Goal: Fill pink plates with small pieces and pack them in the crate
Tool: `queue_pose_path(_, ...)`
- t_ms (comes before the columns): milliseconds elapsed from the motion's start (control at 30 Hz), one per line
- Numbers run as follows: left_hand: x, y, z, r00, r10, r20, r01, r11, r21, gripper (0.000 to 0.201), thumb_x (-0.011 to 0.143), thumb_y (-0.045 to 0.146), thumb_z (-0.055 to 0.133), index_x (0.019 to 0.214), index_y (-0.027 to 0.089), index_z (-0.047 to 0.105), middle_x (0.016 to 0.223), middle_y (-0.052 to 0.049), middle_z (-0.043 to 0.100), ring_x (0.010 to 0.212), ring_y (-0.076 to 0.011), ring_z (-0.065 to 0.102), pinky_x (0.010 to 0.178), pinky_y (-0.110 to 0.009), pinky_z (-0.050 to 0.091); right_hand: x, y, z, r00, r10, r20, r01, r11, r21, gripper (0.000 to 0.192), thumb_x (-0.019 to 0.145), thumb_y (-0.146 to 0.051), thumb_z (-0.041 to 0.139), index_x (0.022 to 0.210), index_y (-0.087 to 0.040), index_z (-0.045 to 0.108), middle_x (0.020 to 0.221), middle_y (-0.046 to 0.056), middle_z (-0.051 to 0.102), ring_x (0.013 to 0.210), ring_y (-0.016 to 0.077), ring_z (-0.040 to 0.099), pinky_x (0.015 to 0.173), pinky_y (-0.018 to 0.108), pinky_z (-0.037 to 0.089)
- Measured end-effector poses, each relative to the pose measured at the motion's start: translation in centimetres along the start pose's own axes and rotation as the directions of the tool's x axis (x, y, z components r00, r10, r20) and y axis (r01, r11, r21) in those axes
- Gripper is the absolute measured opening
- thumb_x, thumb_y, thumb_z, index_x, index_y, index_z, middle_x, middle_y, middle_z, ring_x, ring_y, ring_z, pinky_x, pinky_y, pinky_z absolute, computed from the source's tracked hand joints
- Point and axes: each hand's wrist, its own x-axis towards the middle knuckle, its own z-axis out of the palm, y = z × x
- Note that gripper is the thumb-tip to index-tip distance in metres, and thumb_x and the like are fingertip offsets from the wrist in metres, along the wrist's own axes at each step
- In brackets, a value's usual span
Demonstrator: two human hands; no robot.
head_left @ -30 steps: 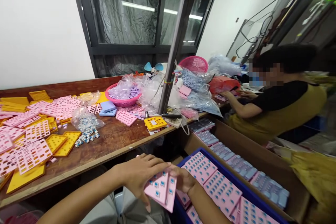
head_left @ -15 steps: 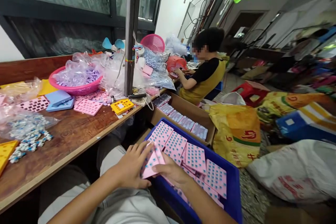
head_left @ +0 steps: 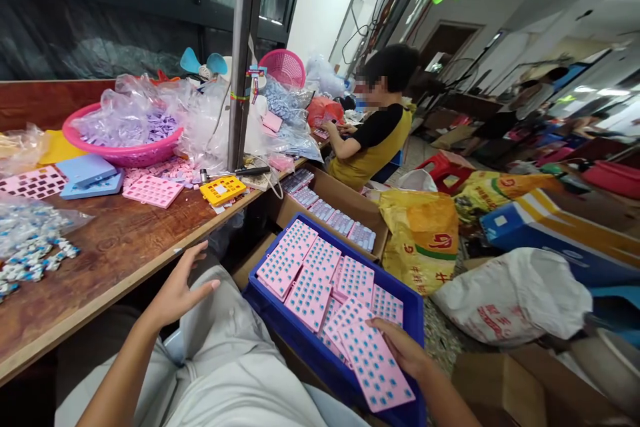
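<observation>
My right hand [head_left: 403,350] rests on a pink tray [head_left: 375,365] studded with blue-topped parts, gripping its far edge at the near corner of the blue crate [head_left: 430,310]. The crate holds several more of these filled pink trays [head_left: 300,267] laid in overlapping rows. My left hand [head_left: 180,287] hovers empty with fingers spread above my lap, just under the edge of the wooden table [head_left: 125,247].
A cardboard box [head_left: 350,203] of filled trays sits beyond the crate. On the table are a pink basket [head_left: 125,153], a yellow tray [head_left: 223,190], empty pink trays [head_left: 153,190], bagged parts [head_left: 30,240] and a metal pole [head_left: 240,60]. A co-worker [head_left: 377,133] sits further along. Sacks [head_left: 423,233] crowd the floor.
Both hands held a stack of pink trays together before. Now the left hand has let go and drawn back left, while the right hand has carried a tray down onto the crate.
</observation>
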Motion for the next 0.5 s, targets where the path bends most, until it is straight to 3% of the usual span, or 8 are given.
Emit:
queue_pose_path(167, -0.8, -0.9, 1.1, 0.998, -0.039, 0.046, 0.040, 0.999, -0.022, 0.074, 0.090, 0.049, 0.063, 0.153, 0.027, 0.031, 0.153, -0.014, 0.041, 0.134, -0.0310, 0.049, 0.110, -0.051, 0.043, 0.4, 1.5, 1.5, 1.000, -0.017, 0.001, 0.017, 1.000, -0.001, 0.030, 0.071, -0.041, 0.075, 0.089, -0.018, 0.067, 0.082, 0.012, 0.074, 0.080, 0.0288, 0.073, 0.076, 0.039, 0.058)
queue_pose_path(267, -0.9, -1.3, 1.5, 0.997, -0.042, 0.058, 0.043, 0.999, -0.025, 0.074, 0.089, 0.049, 0.063, 0.152, 0.025, 0.033, 0.150, -0.015, 0.044, 0.133, -0.0318, 0.050, 0.110, -0.053, 0.043, 1.2, 2.3, 1.6, 0.997, -0.036, -0.063, 0.038, 0.999, 0.031, 0.037, 0.073, -0.043, 0.075, 0.094, -0.016, 0.063, 0.078, 0.012, 0.073, 0.070, 0.0249, 0.070, 0.066, 0.035, 0.055)
queue_pose_path(367, -0.7, -1.4, 1.7, 0.998, -0.030, 0.056, 0.031, 0.999, -0.021, 0.073, 0.089, 0.049, 0.063, 0.152, 0.024, 0.034, 0.149, -0.015, 0.045, 0.131, -0.0316, 0.051, 0.110, -0.054, 0.043, 2.3, 3.2, 2.3, 0.978, -0.091, -0.188, 0.100, 0.994, 0.039, 0.045, 0.073, -0.048, 0.073, 0.102, -0.016, 0.060, 0.088, 0.012, 0.073, 0.081, 0.0267, 0.072, 0.072, 0.037, 0.056)
queue_pose_path(400, -0.7, -1.4, 1.7, 0.998, -0.029, 0.060, 0.031, 0.999, -0.019, 0.072, 0.090, 0.049, 0.063, 0.152, 0.025, 0.034, 0.149, -0.015, 0.045, 0.131, -0.0313, 0.051, 0.110, -0.054, 0.043, 2.6, 3.6, 2.7, 0.954, -0.120, -0.274, 0.126, 0.992, 0.004, 0.048, 0.072, -0.051, 0.072, 0.104, -0.017, 0.059, 0.093, 0.013, 0.073, 0.089, 0.0288, 0.071, 0.077, 0.039, 0.057)
queue_pose_path(500, -0.7, -1.6, 1.7, 0.997, -0.047, 0.067, 0.048, 0.999, -0.021, 0.071, 0.090, 0.049, 0.062, 0.151, 0.025, 0.035, 0.149, -0.015, 0.046, 0.131, -0.0306, 0.052, 0.110, -0.053, 0.043, 2.8, 4.5, 4.2, 0.818, -0.287, -0.498, 0.220, 0.957, -0.190, 0.061, 0.073, -0.063, 0.065, 0.114, -0.019, 0.056, 0.117, 0.013, 0.069, 0.120, 0.0340, 0.060, 0.098, 0.045, 0.051)
